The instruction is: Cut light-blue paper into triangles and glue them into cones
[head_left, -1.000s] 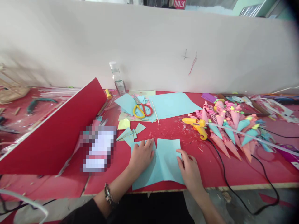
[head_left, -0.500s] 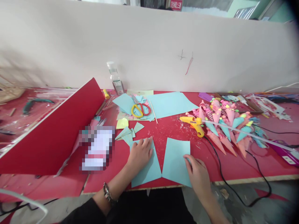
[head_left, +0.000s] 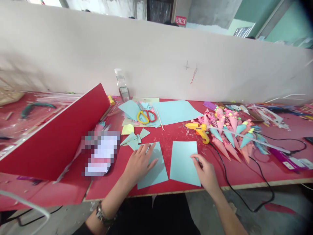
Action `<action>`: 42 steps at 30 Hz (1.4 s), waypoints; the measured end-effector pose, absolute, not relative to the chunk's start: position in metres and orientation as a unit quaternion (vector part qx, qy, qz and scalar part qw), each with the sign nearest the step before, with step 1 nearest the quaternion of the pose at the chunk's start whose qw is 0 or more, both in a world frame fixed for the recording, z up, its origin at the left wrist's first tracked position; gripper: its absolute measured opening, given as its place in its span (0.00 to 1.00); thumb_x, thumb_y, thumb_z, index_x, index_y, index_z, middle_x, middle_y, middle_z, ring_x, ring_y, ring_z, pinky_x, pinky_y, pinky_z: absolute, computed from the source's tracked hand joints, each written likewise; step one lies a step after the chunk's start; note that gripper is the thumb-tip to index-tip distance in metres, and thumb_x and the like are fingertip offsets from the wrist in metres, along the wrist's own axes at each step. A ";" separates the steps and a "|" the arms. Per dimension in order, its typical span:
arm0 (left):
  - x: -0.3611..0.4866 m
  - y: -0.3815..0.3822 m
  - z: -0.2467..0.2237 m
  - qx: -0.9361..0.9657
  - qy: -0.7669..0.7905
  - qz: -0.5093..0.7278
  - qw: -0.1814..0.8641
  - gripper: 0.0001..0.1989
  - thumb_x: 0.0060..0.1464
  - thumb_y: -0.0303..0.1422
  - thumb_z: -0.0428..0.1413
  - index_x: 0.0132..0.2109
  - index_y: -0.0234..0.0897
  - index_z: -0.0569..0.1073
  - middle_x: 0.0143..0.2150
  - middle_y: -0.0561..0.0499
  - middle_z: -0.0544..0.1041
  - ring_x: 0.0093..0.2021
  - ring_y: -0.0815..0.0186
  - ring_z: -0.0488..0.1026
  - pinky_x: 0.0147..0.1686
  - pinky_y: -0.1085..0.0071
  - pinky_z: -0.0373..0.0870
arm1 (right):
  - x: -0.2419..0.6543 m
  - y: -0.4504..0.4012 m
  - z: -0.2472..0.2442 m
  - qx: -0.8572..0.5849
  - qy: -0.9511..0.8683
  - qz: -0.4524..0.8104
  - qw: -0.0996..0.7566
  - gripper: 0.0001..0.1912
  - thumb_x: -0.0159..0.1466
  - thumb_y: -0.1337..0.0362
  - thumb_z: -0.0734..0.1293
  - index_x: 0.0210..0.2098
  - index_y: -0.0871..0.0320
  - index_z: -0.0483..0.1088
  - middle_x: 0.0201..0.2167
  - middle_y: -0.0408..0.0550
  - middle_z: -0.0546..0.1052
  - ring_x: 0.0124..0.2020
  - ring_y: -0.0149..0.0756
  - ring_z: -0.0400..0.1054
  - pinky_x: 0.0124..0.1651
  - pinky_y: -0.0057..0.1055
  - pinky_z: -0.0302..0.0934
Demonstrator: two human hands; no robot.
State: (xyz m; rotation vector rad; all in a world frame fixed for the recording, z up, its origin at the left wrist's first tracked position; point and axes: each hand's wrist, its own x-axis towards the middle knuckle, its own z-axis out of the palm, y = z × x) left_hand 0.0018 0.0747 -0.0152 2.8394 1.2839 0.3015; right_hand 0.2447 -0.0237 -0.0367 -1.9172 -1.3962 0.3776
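Observation:
Two light blue paper sheets lie side by side at the table's front edge. Over the upper left of the left sheet [head_left: 156, 169] rests my left hand [head_left: 140, 163], palm down, fingers stretched and thumb apart. My right hand [head_left: 204, 168] pinches the right edge of the right sheet [head_left: 183, 163] between thumb and fingertips. Small green-blue paper scraps [head_left: 133, 139] lie just beyond my left hand. Scissors [head_left: 146, 117] with one yellow and one red handle sit on larger blue paper [head_left: 176, 111] farther back.
A yellow glue gun [head_left: 199, 130] and a pile of pink and blue paper cones [head_left: 230, 130] stand right, with a black cord [head_left: 226, 178] trailing over the edge. At left are a blurred phone [head_left: 102, 155] and an upright red board [head_left: 63, 133]. A clear bottle [head_left: 123, 88] stands behind.
My left hand has shifted left, its fingers and thumb spreading wider. The right sheet has turned slightly straighter with my right hand still at its edge. The camera view has tilted up.

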 end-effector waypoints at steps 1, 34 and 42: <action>-0.004 0.069 -0.014 0.910 0.400 0.103 0.021 0.25 0.58 0.41 0.44 0.59 0.36 0.55 0.53 0.42 0.65 0.51 0.58 0.62 0.45 0.63 0.65 | 0.243 -0.018 -0.031 -0.733 -0.538 0.156 0.385 0.15 0.62 0.57 0.55 0.35 0.58 0.69 0.32 0.49 0.75 0.29 0.37 0.68 0.31 0.29 0.59; -0.015 0.008 -0.024 0.891 0.279 0.249 0.256 0.15 0.59 0.28 0.43 0.51 0.43 0.67 0.49 0.51 0.71 0.47 0.67 0.69 0.46 0.73 0.66 | 0.202 -0.023 -0.011 -0.452 -0.809 0.253 0.278 0.12 0.61 0.64 0.62 0.45 0.51 0.68 0.44 0.45 0.72 0.48 0.35 0.64 0.58 0.40 0.48; -0.030 0.029 -0.020 0.922 0.298 0.135 0.206 0.26 0.53 0.38 0.52 0.59 0.47 0.58 0.59 0.51 0.62 0.58 0.59 0.58 0.54 0.61 0.59 | 0.215 -0.026 -0.039 -0.457 -0.822 0.229 0.253 0.18 0.59 0.75 0.60 0.41 0.48 0.72 0.47 0.44 0.72 0.48 0.34 0.64 0.59 0.42 0.46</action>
